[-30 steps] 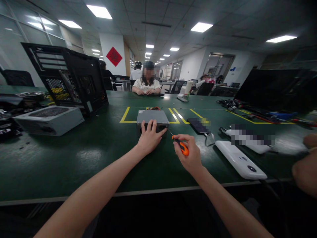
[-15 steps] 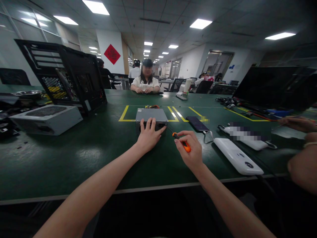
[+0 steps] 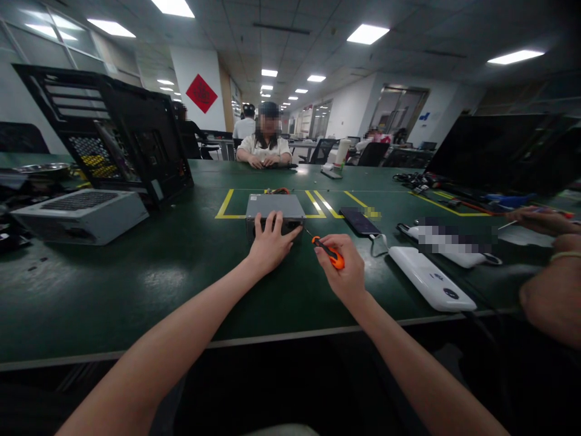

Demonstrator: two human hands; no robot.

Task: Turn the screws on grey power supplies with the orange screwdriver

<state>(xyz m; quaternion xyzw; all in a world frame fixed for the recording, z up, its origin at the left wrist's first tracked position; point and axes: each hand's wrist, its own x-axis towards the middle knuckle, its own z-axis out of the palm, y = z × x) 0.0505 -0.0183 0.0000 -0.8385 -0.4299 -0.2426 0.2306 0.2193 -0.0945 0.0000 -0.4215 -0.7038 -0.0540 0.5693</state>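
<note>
"Gripping what?"
"Curling right hand point(image 3: 345, 271) round orange screwdriver point(image 3: 336, 258), spreading left hand point(image 3: 269, 247) over near edge of metal box point(image 3: 276, 204) sitting on green table point(image 3: 195, 254)."
"Handling how?"
"Probably feeling heavy, stiff, smooth; best lifting by both sides."

1 head-worn view faces forward and down across the table point(image 3: 113, 297).

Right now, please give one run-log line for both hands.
left hand: spread on power supply unit | right hand: holds orange-black screwdriver | tip contact: unclear
</note>
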